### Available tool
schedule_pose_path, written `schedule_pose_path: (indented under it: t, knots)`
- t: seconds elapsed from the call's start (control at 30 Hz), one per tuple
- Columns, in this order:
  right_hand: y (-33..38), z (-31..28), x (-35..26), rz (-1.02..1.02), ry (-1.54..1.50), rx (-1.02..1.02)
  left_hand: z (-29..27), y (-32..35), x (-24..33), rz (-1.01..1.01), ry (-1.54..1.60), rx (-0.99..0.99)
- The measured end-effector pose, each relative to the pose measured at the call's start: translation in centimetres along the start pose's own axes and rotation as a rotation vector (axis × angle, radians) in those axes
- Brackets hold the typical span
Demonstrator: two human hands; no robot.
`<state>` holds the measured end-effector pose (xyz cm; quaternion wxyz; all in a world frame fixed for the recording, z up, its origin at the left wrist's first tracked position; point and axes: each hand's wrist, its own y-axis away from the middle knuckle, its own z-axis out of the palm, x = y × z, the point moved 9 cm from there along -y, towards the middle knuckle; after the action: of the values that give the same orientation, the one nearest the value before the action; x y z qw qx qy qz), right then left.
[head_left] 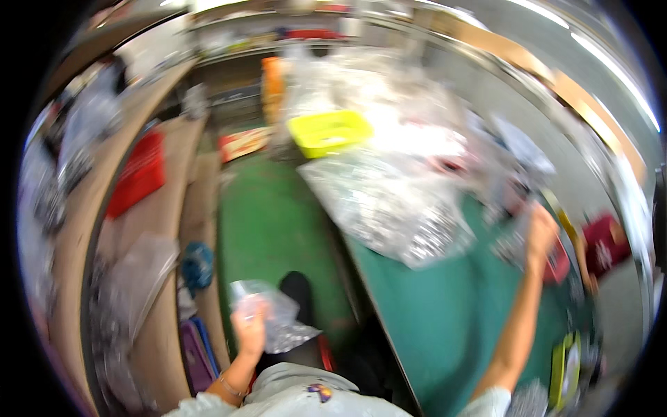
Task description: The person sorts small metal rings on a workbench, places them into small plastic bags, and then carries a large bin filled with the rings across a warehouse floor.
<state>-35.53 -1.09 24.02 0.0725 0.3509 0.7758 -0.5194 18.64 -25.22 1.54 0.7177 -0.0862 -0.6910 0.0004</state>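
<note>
On the right side of the view stands a long table with a flat green top (pixel 424 306), and it is the largest thing here; on the left, pale wooden shelves (pixel 156 243) run along the aisle. On the table lies a big, clear plastic bag filled with small shiny pieces (pixel 396 208), its long axis slanting from upper left to lower right. Just behind its far left part is a bright yellow-green plastic basin (pixel 326 132). The smaller, clear plastic bag with silvery pieces in its low corner (pixel 288 333) is at the left hand (pixel 251 326), off the table, on the aisle side of its edge. This bag also slants: its upper end is at the fingers, and its heavy corner points to the lower right, toward the table. The left hand is closed on it. The right hand (pixel 542 233) is well apart, over the far right part of the table, beside a pinkish-red rounded object (pixel 557 263) and a little clear bag (pixel 509 247); because of blur, I cannot tell if its fingers grip anything. The big bag lies between the two hands, and the right one is nearer to it.
</note>
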Motion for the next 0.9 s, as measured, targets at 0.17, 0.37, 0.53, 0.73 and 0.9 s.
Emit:
schedule_pose_path:
  t: [0.17,0.37,0.53,0.73,0.9]
  knots:
    - [-7.8,2.0,1.4,0.194,-0.397,-0.171,2.5,-5.0,-0.1,0.054,0.039,-0.04]
    - [-4.0,11.4,-22.1,0.046,-0.879,-0.334,5.3,-12.0,-2.9,-0.017,0.108,-0.075]
    - [-1.2,22.6,-33.8,-0.03,-1.01,-0.719,4.0,-16.7,-2.2,-0.081,0.011,-0.016]
    - [5.9,37.2,-46.7,0.057,-1.07,-1.384,-0.3,-21.6,2.5,-0.207,-0.057,-0.024]
    - [8.3,44.0,-57.7,-0.1,-1.021,-1.607,-7.7,-23.7,7.9,-0.164,-0.169,0.081]
